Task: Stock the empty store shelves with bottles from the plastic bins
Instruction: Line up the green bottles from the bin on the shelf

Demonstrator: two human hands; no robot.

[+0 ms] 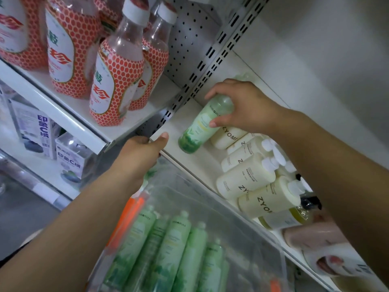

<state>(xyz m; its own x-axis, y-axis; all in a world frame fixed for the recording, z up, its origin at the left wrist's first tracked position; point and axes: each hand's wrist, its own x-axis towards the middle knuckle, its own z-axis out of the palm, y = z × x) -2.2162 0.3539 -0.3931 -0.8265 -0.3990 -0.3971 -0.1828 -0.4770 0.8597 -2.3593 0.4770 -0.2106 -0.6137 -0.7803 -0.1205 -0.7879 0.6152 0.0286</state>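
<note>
My right hand [242, 106] clamps a translucent green plastic bottle [202, 125] on the white metal shelf [200, 163] — the clear plastic bin [242, 207] below it holds many more; left hand [139, 159] grip hidden

The left hand [141, 152] is reaching toward 1 o'clock, gripping the front of a shelf [174, 144]. The right hand [242, 106], reaching toward 10 o'clock, is clasping a green bottle [200, 127].

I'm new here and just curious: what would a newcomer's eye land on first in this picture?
Mid-frame, the right hand grips a green bottle, tilted on the white shelf beside cream ZYOME pump bottles. The left hand holds that shelf's front edge, above a clear plastic bin of spare green bottles. Red honeycomb-labelled bottles stand upper left.
</note>
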